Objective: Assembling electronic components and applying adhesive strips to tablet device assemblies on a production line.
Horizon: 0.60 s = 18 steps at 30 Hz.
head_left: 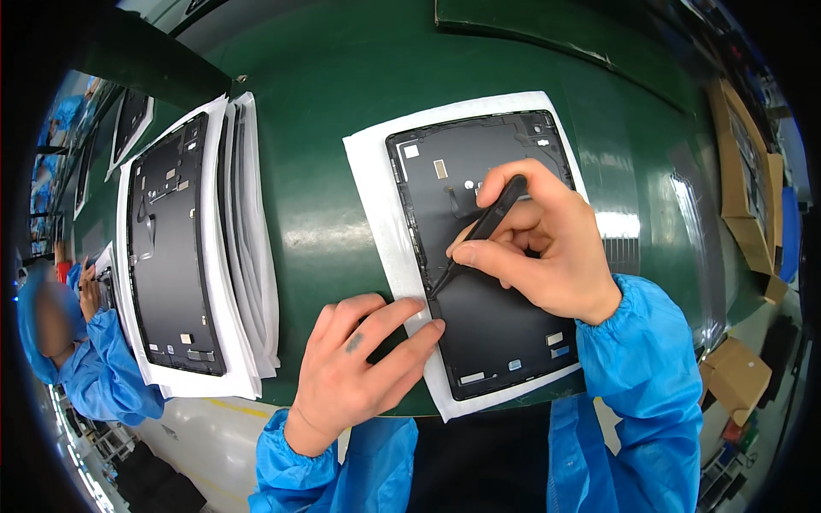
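Note:
A black tablet back cover [513, 318] lies inner side up on a white foam sheet [374, 175] in front of me. My right hand [547, 239] grips black tweezers [496, 214] over the cover, their tips down at its left inner edge. Whether the tips pinch anything is too small to tell. My left hand [363, 359] has its fingers apart, the index and middle fingertips resting on the cover's left rim just below the tweezer tips. Small pads and stickers dot the cover's corners.
To the left stands a stack of similar covers [171, 256] interleaved with white sheets. A co-worker in blue [103, 359] sits beyond it. The green table [321, 214] has a raised green board at the back. Cardboard boxes [744, 179] stand at the right.

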Each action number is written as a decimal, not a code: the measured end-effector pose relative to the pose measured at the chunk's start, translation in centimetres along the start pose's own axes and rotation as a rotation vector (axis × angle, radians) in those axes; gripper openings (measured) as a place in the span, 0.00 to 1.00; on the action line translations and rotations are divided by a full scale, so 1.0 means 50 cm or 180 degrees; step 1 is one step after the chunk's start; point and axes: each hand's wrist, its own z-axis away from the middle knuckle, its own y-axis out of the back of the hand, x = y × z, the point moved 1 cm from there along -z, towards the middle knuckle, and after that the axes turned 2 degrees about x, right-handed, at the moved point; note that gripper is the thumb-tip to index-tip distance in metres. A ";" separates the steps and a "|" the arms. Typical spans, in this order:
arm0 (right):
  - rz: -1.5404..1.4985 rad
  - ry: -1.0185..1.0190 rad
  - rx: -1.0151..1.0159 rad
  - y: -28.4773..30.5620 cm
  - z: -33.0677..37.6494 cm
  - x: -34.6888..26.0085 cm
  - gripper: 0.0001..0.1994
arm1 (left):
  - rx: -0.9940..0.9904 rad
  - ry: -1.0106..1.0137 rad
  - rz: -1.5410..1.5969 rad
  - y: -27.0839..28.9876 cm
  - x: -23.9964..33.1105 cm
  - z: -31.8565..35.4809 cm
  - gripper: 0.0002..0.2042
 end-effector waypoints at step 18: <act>0.0110 0.0583 0.0061 0.002 0.011 0.008 0.19 | -0.0117 -0.0768 -0.0353 0.015 -0.022 -0.027 0.22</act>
